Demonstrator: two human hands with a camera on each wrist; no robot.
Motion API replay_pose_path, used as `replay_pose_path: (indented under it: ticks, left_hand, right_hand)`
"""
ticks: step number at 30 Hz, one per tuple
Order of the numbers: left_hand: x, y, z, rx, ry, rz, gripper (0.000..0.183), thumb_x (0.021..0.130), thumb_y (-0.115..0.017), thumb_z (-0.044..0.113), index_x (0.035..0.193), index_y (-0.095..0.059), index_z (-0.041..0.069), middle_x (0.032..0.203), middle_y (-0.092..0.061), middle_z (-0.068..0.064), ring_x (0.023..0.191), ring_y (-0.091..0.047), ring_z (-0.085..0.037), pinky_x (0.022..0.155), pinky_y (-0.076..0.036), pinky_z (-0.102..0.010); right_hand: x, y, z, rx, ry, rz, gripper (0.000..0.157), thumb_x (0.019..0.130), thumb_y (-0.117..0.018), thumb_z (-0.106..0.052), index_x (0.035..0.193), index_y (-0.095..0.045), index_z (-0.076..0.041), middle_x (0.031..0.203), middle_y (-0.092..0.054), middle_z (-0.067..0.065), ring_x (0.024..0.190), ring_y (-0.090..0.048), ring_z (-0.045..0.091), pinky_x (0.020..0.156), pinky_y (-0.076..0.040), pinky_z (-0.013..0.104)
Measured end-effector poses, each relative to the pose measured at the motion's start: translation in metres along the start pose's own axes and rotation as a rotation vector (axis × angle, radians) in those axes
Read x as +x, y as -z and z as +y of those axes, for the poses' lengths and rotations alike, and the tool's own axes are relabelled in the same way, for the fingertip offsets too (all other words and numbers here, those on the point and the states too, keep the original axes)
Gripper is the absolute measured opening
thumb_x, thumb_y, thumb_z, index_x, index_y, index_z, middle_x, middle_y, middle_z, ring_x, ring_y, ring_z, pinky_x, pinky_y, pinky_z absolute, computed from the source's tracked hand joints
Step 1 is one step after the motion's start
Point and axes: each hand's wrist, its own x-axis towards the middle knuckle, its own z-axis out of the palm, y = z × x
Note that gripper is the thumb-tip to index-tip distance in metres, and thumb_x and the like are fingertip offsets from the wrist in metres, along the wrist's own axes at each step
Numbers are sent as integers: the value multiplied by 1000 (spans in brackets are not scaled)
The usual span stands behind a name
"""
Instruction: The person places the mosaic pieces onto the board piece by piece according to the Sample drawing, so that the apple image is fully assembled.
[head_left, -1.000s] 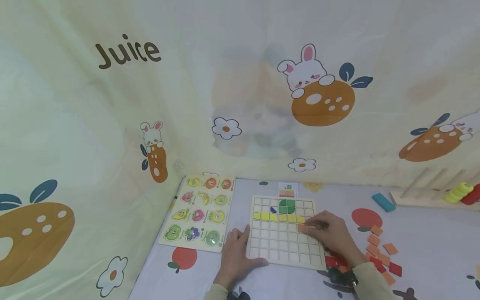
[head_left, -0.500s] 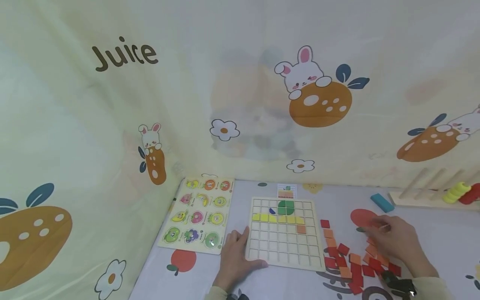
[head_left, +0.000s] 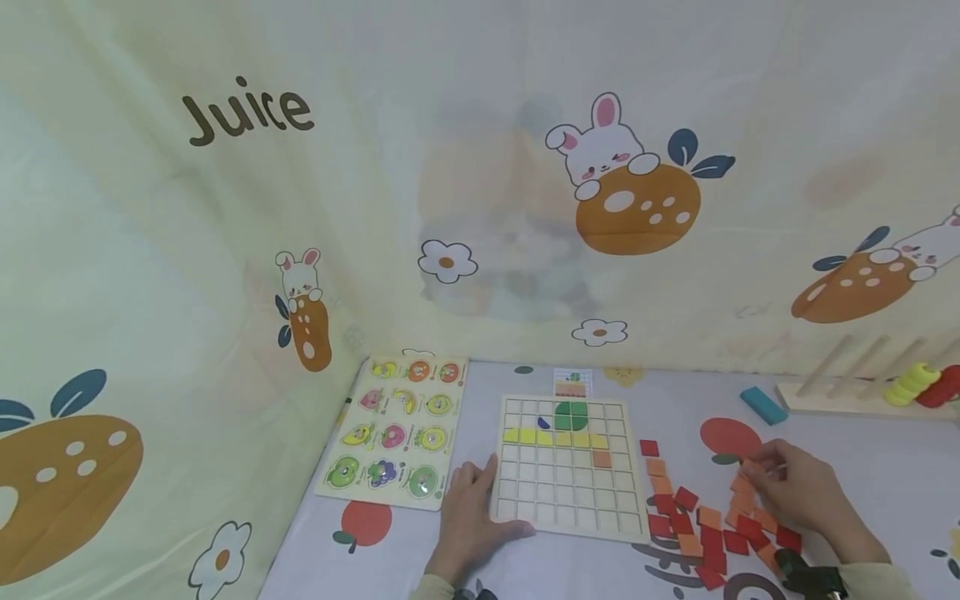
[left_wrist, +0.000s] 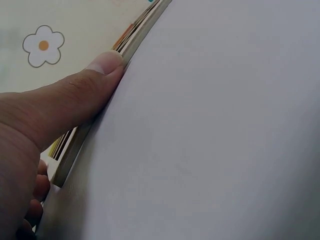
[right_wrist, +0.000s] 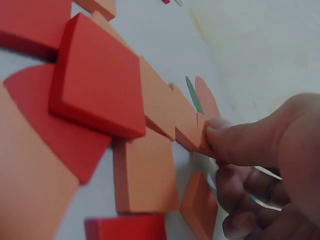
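A pale wooden grid board lies on the table, holding a row of yellow square tiles, green pieces, a small blue piece and one orange tile. My left hand grips its lower left corner, the thumb against the near edge and the fingers along the left side. To the right, my right hand pinches an orange square tile at the far end of a loose pile. Red tiles and more orange tiles lie around it, partly overlapping.
A fruit puzzle board lies left of the grid. A small picture card touches its far edge. Further right are a teal block and a wooden peg rack with coloured rings. A printed curtain stands behind.
My right hand has left the grid, where an orange tile now sits below the yellow row. It moved right to the loose tiles and took hold of one. The left hand stayed put.
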Motion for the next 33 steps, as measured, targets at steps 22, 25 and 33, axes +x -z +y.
replay_pose_path:
  ticks: [22,25,33]
  left_hand:
    - [0,0,1,39,-11,11,124,60,-92,72,162,-46,19,97,-35,9,89,-31,-7,72,-28,-24]
    - [0,0,0,26,-13,9,125,60,-92,72,162,-46,18,97,-35,9,88,-30,-7,72,-28,-24]
    - [0,1,0,28,-7,6,125,59,-93,71,162,-46,18,98,-36,9,88,-31,-7,72,-28,-24]
  right_hand:
    - [-16,-59,-88,326,-21,93,78,89,-78,-63,143,-63,-9,123,-76,20,104,-75,32,73,-58,28]
    - [-17,-69,-104,319,22,64,70,89,-82,-56,138,-66,-8,121,-77,17,103,-76,28,78,-57,26]
    - [-20,-90,-134,279,177,95,46,84,-91,-36,121,-76,-12,101,-77,2,83,-63,15,68,-52,22]
